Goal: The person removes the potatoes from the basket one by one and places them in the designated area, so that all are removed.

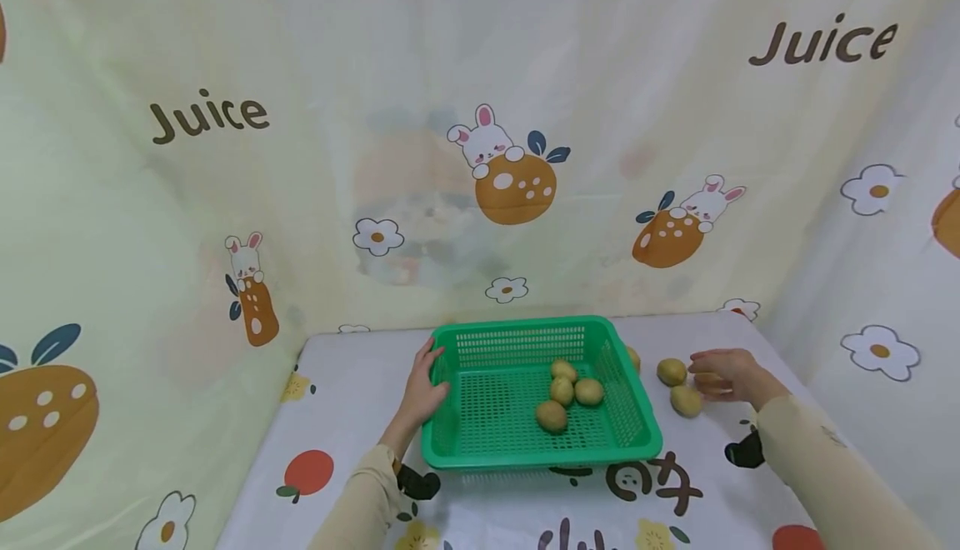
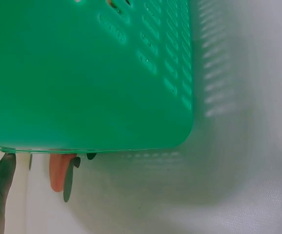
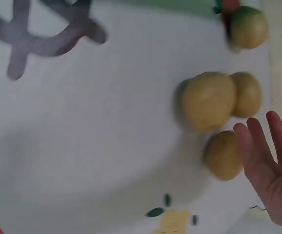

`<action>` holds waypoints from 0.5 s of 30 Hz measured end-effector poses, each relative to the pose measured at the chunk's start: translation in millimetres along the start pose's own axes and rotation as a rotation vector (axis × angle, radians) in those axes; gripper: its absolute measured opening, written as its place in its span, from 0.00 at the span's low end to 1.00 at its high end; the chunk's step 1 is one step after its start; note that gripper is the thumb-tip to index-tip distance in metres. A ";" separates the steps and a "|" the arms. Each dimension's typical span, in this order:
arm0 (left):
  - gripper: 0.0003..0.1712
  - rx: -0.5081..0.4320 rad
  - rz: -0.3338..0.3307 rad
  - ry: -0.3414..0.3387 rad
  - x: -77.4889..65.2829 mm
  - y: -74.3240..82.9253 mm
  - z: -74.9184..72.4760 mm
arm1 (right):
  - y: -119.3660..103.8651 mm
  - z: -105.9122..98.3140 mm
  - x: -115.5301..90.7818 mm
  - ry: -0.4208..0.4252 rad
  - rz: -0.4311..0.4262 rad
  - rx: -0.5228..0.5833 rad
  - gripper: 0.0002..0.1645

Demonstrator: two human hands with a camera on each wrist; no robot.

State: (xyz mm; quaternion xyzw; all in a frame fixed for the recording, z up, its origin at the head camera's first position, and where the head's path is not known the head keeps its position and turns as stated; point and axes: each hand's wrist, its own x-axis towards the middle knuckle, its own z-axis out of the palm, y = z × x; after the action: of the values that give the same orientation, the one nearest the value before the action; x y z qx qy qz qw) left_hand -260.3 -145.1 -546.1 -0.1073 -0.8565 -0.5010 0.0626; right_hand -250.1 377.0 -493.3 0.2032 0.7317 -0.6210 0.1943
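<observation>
In the head view my left hand (image 1: 423, 387) grips the left rim of a green plastic basket (image 1: 495, 457), thumb over the rim. The left wrist view has the basket wall (image 2: 82, 87) filling much of it, with one finger (image 2: 2, 178) touching the rim. Several potatoes (image 1: 552, 417) lie in the basket's right half. My right hand (image 1: 731, 373) is over the loose potatoes to the right, partly covering one. The right wrist view shows its fingers extended and spread beside a potato (image 3: 224, 155). A larger potato (image 3: 209, 101) touches another (image 3: 247, 95).
One more potato (image 3: 248, 27) lies near the basket's right side, partly hidden by the basket in the head view. A white printed cloth (image 1: 337, 392) covers the table. A printed curtain (image 1: 420, 50) hangs behind and at both sides.
</observation>
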 end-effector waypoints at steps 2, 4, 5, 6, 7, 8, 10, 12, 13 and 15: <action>0.42 -0.004 -0.007 -0.002 -0.3 -1.1 -0.7 | -14.8 4.7 -3.6 -0.053 -0.036 -0.003 0.11; 0.42 -0.002 -0.008 -0.001 0.3 -3.2 -0.5 | -28.4 13.2 -6.3 -0.119 -0.082 -0.004 0.15; 0.41 -0.001 -0.005 0.001 0.5 -3.8 -0.4 | -35.1 19.1 -7.4 -0.151 -0.103 0.008 0.17; 0.41 -0.001 -0.001 0.004 0.8 -4.4 -0.3 | -40.8 25.7 -7.8 -0.179 -0.128 0.008 0.18; 0.41 -0.001 -0.001 0.004 0.9 -4.8 -0.3 | -46.4 33.1 -8.2 -0.202 -0.142 0.029 0.19; 0.41 0.001 0.003 0.006 1.1 -5.3 -0.2 | -51.8 40.0 -8.5 -0.231 -0.158 0.047 0.21; 0.41 0.002 0.006 0.005 1.3 -5.6 -0.1 | -61.7 54.7 -9.6 -0.273 -0.179 0.075 0.24; 0.41 -0.001 -0.006 0.000 1.4 -5.2 -0.1 | -69.9 70.3 -10.9 -0.294 -0.192 0.075 0.28; 0.41 -0.002 -0.011 -0.004 1.5 -4.9 0.0 | -73.3 77.4 -11.1 -0.297 -0.197 0.067 0.29; 0.41 -0.007 -0.017 -0.006 2.0 -4.4 0.2 | -78.6 91.2 -11.4 -0.299 -0.210 0.033 0.32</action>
State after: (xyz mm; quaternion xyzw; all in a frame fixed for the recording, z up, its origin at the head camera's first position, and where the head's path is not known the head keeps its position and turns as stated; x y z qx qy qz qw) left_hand -263.3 -146.8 -549.5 -0.1017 -0.8559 -0.5041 0.0552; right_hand -279.9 274.7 -435.9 0.0342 0.7014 -0.6731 0.2319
